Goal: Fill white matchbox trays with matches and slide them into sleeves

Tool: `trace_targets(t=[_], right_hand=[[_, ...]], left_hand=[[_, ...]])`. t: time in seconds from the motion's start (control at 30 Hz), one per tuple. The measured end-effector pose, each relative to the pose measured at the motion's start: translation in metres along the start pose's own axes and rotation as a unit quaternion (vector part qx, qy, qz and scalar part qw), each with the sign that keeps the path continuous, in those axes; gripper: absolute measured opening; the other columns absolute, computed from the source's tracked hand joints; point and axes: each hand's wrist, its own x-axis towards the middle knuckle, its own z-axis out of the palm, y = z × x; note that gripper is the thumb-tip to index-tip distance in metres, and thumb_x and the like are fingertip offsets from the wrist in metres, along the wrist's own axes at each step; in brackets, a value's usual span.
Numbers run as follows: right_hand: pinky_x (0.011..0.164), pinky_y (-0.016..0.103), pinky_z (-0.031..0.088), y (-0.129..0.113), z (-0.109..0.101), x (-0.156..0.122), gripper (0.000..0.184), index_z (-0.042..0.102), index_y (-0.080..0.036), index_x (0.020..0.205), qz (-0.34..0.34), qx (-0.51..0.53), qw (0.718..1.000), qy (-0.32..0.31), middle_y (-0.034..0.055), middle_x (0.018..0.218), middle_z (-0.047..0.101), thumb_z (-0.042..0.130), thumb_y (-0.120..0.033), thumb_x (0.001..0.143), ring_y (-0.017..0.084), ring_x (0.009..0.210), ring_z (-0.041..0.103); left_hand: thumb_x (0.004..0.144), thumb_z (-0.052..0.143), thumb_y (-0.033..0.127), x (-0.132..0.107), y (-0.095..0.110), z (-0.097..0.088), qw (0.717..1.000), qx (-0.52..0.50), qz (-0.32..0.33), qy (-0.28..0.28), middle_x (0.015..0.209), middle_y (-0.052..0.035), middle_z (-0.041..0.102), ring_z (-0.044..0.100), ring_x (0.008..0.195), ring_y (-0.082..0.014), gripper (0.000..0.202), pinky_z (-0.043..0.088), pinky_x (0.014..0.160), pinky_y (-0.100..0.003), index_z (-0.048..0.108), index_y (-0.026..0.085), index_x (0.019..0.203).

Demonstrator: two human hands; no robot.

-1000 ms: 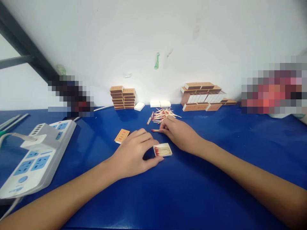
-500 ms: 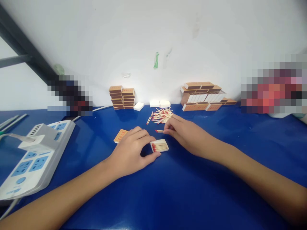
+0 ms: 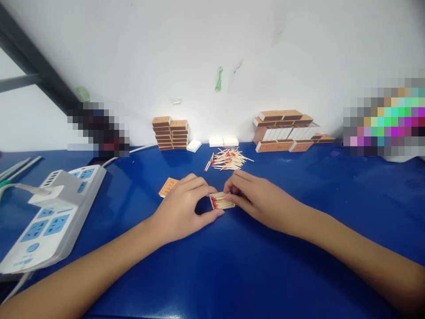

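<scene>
Gripping a small open tray (image 3: pixel 217 195) from both ends, about mid-way across the blue table (image 3: pixel 232 266). Packed with matches (image 3: pixel 222 203), red heads to the left.

Got the left hand (image 3: pixel 181 210) on its left end, thumb along the near side and fingers curled round the far side, clamped on it. Same deal with the right hand (image 3: pixel 262 199) at the right end: fingers bunched together, tips pressed on the tray's edges. Can't tell about a match pinched in there too.

Near, just beyond the hands: a loose pile (image 3: pixel 228 159) of more red-tipped sticks. Beside the left fingers, lying flat, an orange sleeve (image 3: pixel 168 186) with red print, way too small to read.

Along the wall, stacks (image 3: pixel 171 133) of orange boxes, a bigger heap (image 3: pixel 285 130) off to the right, a few white inners (image 3: pixel 222 141) between. Printing on those unreadable too.

Far left, a white power strip (image 3: pixel 49 212) with blue sockets and something plugged in.
</scene>
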Motion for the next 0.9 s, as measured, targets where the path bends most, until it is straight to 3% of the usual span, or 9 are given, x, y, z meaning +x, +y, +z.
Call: trace_targets(t=[0.2, 0.37, 0.5, 0.6, 0.73, 0.9], right_hand=[[0.074, 0.031, 0.048, 0.014, -0.006, 0.010, 0.009, 0.063, -0.021, 0.098, -0.010, -0.001, 0.997, 0.072, 0.0058, 0.098, 0.066, 0.054, -0.022, 0.103, 0.019, 0.084, 0.062], [0.080, 0.034, 0.047, 0.026, -0.013, 0.055, 0.016, 0.068, -0.020, 0.113, -0.025, -0.073, 0.997, 0.019, 0.0095, 0.111, 0.063, 0.055, -0.020, 0.101, 0.021, 0.091, 0.063], [0.074, 0.030, 0.043, 0.027, -0.010, 0.097, 0.014, 0.069, -0.019, 0.107, -0.020, -0.101, 0.994, -0.036, 0.0083, 0.106, 0.063, 0.063, -0.015, 0.096, 0.020, 0.086, 0.061], [0.070, 0.030, 0.039, 0.027, -0.002, 0.112, 0.008, 0.069, -0.018, 0.100, -0.019, -0.129, 0.989, -0.068, 0.0082, 0.103, 0.064, 0.064, -0.015, 0.095, 0.019, 0.084, 0.060], [0.068, 0.030, 0.039, 0.021, 0.005, 0.110, 0.007, 0.068, -0.018, 0.098, -0.015, -0.117, 0.990, -0.079, 0.0083, 0.103, 0.064, 0.061, -0.020, 0.099, 0.019, 0.082, 0.060], [0.069, 0.031, 0.042, 0.002, -0.003, 0.083, 0.014, 0.068, -0.017, 0.095, -0.020, -0.108, 0.988, -0.108, 0.0094, 0.104, 0.064, 0.055, -0.019, 0.101, 0.018, 0.078, 0.061]], left_hand=[[0.091, 0.077, 0.039, -0.001, 0.001, -0.001, 0.999, -0.022, 0.008, -0.025, 0.100, -0.0072, 0.071, 0.062, 0.094, -0.0253, 0.029, 0.052, 0.084, -0.042, 0.073, 0.019, 0.111], [0.091, 0.077, 0.038, -0.001, 0.004, -0.002, 0.997, -0.048, 0.036, -0.049, 0.101, -0.0079, 0.071, 0.062, 0.095, -0.0253, 0.030, 0.052, 0.085, -0.041, 0.074, 0.018, 0.113], [0.091, 0.077, 0.040, -0.002, 0.002, -0.003, 0.997, -0.042, 0.040, -0.057, 0.101, -0.0082, 0.071, 0.062, 0.095, -0.0255, 0.032, 0.052, 0.086, -0.042, 0.074, 0.017, 0.114], [0.092, 0.076, 0.040, -0.003, 0.001, -0.003, 0.997, -0.034, 0.042, -0.055, 0.102, -0.0081, 0.071, 0.062, 0.097, -0.0257, 0.032, 0.052, 0.087, -0.042, 0.074, 0.017, 0.115], [0.093, 0.075, 0.040, -0.003, 0.001, -0.004, 0.997, -0.026, 0.049, -0.059, 0.102, -0.0085, 0.071, 0.062, 0.098, -0.0260, 0.032, 0.052, 0.088, -0.042, 0.074, 0.016, 0.115], [0.094, 0.074, 0.041, -0.004, 0.002, -0.003, 0.996, -0.024, 0.056, -0.057, 0.101, -0.0083, 0.070, 0.062, 0.098, -0.0256, 0.031, 0.052, 0.090, -0.042, 0.074, 0.016, 0.112]])
